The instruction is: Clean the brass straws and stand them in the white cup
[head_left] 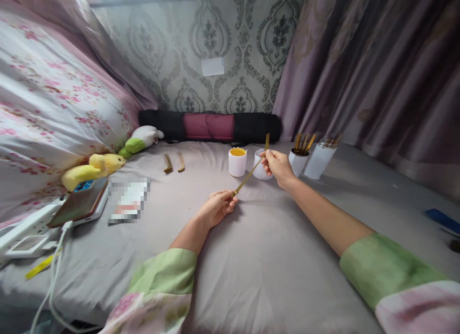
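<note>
As the left hand [217,209] pinches one end of a strip [247,177], it slants away to the right hand [278,166], whose grip pinches an upright stick [267,141].

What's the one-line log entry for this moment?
left hand: pinches gold strip at lower end | right hand: holds upper end | nearby: white cup, yellow contents

Shows soft, rather dim indoor light, brightest on the floral bedding [46,99] at far left. Casts only a faint shadow beneath the left hand [216,208] onto the grey bed [258,276]. Renders the thin gold stick [248,177] crisp at centre. Stretches and smears toward the edges, blurring the near sleeves [395,271]. Hides a card [128,200] at left under pixelation.
</note>
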Available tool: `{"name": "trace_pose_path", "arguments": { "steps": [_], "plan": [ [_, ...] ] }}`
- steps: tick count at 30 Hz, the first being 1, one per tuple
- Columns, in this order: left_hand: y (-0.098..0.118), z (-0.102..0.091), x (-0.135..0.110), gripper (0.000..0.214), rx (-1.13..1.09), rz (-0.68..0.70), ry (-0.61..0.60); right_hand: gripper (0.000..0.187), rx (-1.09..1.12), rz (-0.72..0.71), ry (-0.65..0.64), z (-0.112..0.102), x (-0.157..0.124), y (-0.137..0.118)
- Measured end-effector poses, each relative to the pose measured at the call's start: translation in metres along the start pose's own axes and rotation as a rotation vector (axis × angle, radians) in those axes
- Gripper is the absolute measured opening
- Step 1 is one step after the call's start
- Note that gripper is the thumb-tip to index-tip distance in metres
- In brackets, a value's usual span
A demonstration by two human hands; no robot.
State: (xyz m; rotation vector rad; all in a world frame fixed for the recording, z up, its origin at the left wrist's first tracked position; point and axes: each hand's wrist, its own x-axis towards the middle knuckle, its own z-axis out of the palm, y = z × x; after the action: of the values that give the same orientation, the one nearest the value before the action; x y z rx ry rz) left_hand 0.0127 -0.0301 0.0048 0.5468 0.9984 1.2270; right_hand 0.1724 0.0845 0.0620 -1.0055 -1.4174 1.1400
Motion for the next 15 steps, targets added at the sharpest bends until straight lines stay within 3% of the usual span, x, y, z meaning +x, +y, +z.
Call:
{"name": "trace_pose_path", "arguments": {
  "steps": [15],
  "plan": [
    [0.0021,-0.0036,0.0016,0.006,-0.052,0.007,0.008,0.019,-0.097,-0.015,-0.002,-0.0025,0.0000,-0.0035]
  ]
}}
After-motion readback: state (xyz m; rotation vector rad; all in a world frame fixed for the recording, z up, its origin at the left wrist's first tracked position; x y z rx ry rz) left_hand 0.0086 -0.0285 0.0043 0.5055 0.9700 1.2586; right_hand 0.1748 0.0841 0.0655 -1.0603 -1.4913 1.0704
